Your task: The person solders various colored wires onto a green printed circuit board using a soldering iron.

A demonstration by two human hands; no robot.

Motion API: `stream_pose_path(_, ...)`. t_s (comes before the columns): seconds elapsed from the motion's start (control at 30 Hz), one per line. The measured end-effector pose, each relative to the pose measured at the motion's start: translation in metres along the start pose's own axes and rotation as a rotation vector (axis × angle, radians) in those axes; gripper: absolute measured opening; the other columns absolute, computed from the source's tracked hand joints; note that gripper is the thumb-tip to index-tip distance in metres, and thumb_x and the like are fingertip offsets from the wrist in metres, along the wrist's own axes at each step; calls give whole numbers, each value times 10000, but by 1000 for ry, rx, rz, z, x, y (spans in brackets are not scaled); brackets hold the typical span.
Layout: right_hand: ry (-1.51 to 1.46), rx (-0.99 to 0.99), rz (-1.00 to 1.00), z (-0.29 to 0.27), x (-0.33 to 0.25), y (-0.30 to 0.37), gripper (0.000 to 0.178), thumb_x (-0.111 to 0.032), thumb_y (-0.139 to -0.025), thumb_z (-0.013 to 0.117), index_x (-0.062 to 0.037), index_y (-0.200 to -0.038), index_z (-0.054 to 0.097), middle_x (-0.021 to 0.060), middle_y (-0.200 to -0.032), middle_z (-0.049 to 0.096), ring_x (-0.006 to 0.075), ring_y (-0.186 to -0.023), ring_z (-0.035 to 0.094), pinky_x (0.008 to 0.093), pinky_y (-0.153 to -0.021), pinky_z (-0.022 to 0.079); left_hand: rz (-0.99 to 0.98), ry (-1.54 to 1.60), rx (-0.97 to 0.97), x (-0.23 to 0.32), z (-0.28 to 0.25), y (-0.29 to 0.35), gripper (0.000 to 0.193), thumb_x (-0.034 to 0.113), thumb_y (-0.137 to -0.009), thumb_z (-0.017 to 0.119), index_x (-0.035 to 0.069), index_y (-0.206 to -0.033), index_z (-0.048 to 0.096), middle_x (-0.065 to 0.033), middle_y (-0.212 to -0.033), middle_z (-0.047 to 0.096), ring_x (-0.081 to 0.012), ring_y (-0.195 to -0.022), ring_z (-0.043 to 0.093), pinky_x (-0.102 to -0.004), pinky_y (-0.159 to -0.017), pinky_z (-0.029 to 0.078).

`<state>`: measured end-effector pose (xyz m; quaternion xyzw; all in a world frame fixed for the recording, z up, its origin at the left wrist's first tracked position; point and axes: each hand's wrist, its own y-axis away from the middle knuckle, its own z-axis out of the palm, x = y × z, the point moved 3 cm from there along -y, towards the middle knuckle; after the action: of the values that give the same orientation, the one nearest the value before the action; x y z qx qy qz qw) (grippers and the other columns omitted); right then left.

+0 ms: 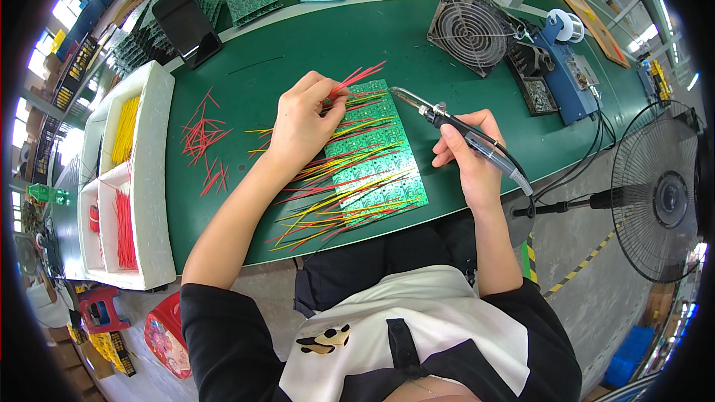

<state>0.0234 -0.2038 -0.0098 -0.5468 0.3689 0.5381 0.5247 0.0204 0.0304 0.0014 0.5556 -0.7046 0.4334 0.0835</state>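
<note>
My left hand (pixel 307 115) is closed on a few red wires (pixel 363 76), whose ends stick out past the fingers over the top of a green circuit board panel (pixel 398 149). Rows of red and yellow wires (pixel 313 212) lie across the panel and run out to its left. In my right hand (pixel 477 152) is a soldering iron (pixel 465 134), held like a pen. Its tip points up and left, close to the panel's upper right corner; whether it touches anything I cannot tell. Loose red wires (pixel 201 134) lie in a pile left of my left hand.
At the left stands a white foam box (pixel 160 179) with yellow and red wires in compartments. A phone (pixel 186 26) and stacked circuit boards (pixel 253 0) lie at the far left. Far right are a small fan (pixel 469 30) and a blue soldering station (pixel 570 78). A floor fan (pixel 663 193) stands beyond.
</note>
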Motion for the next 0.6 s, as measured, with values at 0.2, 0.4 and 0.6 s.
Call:
stream_pose_path(0.2,-37,-3,18,-1,-1,0,206,-103,-841,635,-1,-909,470,110,-675,610,138,-525,593,226,-492,486,42,44,72,-2,2,1,90,2,-701,636,31,-786,644,-32,-715,543,-92,-491,387,-231,-460,340)
stream_pose_path(0.4,-93,94,-34,-8,0,0,195,-127,-848,628,-14,-899,478,108,-673,606,140,-516,586,236,-487,491,58,25,74,-2,1,0,87,10,-702,640,33,-785,645,-38,-711,541,-103,-488,390,-240,-461,344)
stream_pose_path(0.6,-147,181,-50,-15,-1,2,187,-126,-854,618,-16,-905,475,106,-673,598,132,-516,578,232,-489,490,14,-19,-3,3,-2,0,92,6,-731,621,21,-821,630,-85,-777,562,-186,-577,551,-284,-537,468)
